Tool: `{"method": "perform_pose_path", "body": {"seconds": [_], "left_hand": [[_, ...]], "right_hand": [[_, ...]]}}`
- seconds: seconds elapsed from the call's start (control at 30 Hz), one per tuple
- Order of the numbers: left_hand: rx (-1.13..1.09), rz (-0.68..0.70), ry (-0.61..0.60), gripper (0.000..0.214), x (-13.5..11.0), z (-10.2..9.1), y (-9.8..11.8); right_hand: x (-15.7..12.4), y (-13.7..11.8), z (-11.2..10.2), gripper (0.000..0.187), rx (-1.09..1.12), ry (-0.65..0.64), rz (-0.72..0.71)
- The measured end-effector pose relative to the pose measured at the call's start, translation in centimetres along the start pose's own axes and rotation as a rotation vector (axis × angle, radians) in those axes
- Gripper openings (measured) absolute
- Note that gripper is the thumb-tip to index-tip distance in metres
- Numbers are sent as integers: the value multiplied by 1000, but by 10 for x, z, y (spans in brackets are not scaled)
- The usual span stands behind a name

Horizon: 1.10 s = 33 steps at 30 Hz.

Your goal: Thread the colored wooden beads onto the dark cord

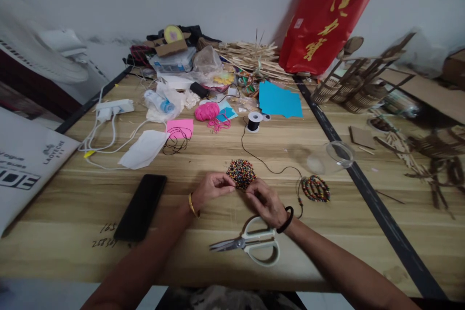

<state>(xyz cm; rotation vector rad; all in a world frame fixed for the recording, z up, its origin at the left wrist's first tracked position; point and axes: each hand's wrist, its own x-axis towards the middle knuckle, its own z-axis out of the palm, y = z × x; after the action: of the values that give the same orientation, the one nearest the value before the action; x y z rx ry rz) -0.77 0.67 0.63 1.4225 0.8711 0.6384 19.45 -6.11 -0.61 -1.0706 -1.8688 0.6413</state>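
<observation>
A heap of small coloured beads (241, 173) lies on the wooden table (203, 155). My left hand (212, 189) rests just left of the heap with its fingertips pinched together at the heap's edge. My right hand (265, 201) sits just right of it, fingers curled and touching the beads. What each pinch holds is too small to see. A black cord (267, 167) runs from a spool (254, 121) past the beads to coiled beaded strands (316, 188) at the right. White-handled scissors (250, 243) lie under my right wrist.
A black phone (141, 207) lies at the left. A clear plastic cup (332, 155) lies on its side at the right. A face mask (143, 149), pink yarn (207, 111), blue paper (279, 100), white cables, wooden sticks and a red bag (327, 19) crowd the back.
</observation>
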Motion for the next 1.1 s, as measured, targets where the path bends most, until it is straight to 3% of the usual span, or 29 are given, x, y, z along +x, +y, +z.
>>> {"method": "perform_pose_path", "body": {"seconds": [0.2,1.1], "left_hand": [[-99,-19,-74,29,-3,15,2],[-27,-1,-122,24,0,13,-2]], "right_hand": [[1,-1,-1,12,36,17,14],[1,-2,0,13,-8,-59,-11]]}}
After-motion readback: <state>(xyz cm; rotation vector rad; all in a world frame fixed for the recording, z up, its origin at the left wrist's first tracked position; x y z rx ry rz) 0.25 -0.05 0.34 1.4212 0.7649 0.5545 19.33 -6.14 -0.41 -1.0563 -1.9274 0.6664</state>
